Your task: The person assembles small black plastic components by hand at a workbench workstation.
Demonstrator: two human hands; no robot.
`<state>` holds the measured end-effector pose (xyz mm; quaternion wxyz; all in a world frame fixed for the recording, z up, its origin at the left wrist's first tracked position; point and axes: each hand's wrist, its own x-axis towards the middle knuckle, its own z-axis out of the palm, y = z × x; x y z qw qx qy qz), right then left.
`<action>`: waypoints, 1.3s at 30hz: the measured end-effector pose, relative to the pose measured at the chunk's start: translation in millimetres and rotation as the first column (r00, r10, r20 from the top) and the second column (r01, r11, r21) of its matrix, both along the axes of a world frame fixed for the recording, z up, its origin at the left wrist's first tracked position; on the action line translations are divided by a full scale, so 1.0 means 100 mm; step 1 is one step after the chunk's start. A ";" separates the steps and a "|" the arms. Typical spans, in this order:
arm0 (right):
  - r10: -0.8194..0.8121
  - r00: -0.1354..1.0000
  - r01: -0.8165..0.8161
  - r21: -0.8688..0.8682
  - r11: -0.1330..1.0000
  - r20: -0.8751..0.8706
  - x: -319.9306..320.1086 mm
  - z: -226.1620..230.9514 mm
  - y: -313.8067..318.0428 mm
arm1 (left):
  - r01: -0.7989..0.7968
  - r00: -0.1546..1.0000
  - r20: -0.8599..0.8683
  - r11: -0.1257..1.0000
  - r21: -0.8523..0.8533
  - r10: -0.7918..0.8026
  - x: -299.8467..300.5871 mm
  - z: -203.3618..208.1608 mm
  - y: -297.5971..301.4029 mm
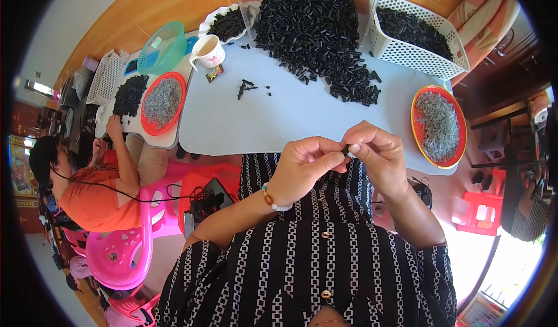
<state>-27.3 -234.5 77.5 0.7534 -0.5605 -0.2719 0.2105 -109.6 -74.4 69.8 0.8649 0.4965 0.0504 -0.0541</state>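
Observation:
My left hand (309, 165) and my right hand (378, 155) meet in front of me, just off the table's near edge. Their thumbs and forefingers pinch together on a small black plastic piece (346, 149), mostly hidden by the fingertips. Beyond them, a big heap of short black tubes (311, 27) spreads over the pale table (232, 129). Several black pieces (246, 87) lie apart, left of the heap. At the right edge, a red plate (414, 118) holds a pile of small silvery metal parts (437, 126).
A white perforated basket (407, 62) of black parts stands back right. At back left are a scalloped bowl (206, 22) of black pieces, a mug (208, 52) and a small packet (214, 74). Another person (102, 193) works at a side table left, near a teal basket (163, 51).

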 end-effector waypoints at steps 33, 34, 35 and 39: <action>-0.022 0.742 0.270 -0.268 0.925 0.670 -0.05 0.00 0.05 | 0.184 0.954 -0.062 0.739 -0.648 -0.292 0.09 -0.42 0.06; -0.011 0.741 0.270 -0.283 0.920 0.672 -0.03 0.02 0.06 | 0.198 0.960 -0.026 0.738 -0.645 -0.279 0.10 -0.44 0.08; 0.000 0.738 0.271 -0.296 0.916 0.674 0.01 0.04 0.07 | 0.211 0.964 0.011 0.738 -0.642 -0.266 0.12 -0.45 0.09; -0.164 0.757 0.416 -0.272 0.868 0.633 0.43 -0.04 0.07 | 0.084 0.985 -0.145 0.991 -0.104 -0.099 0.33 -0.34 0.25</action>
